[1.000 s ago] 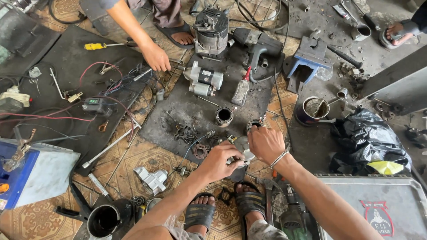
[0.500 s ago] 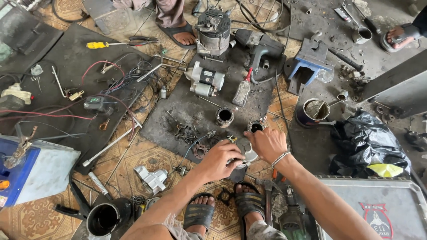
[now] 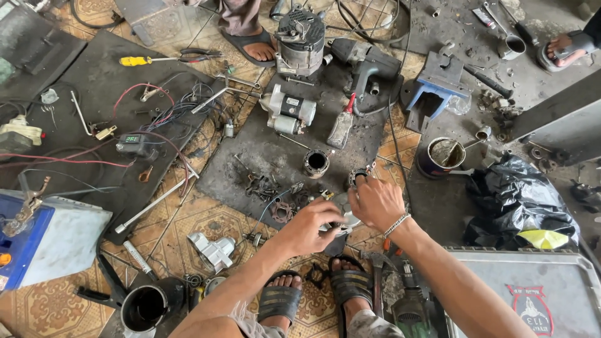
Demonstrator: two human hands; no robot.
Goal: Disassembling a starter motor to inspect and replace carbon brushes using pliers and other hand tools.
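Gripping grey metal part (image 3: 343, 213), left hand (image 3: 308, 226) and right hand (image 3: 375, 201) hide most of it.

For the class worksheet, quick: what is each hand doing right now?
Left hand: closed on the grey metal part.
Right hand: fingers curled over the same part, gripping it.

We see dull grey cast metal in the small housing (image 3: 343, 209) we hold, a matt, grimy rubber mat (image 3: 263, 156) at twelve o'clock, and glossy black plastic bag (image 3: 519, 200) at three.
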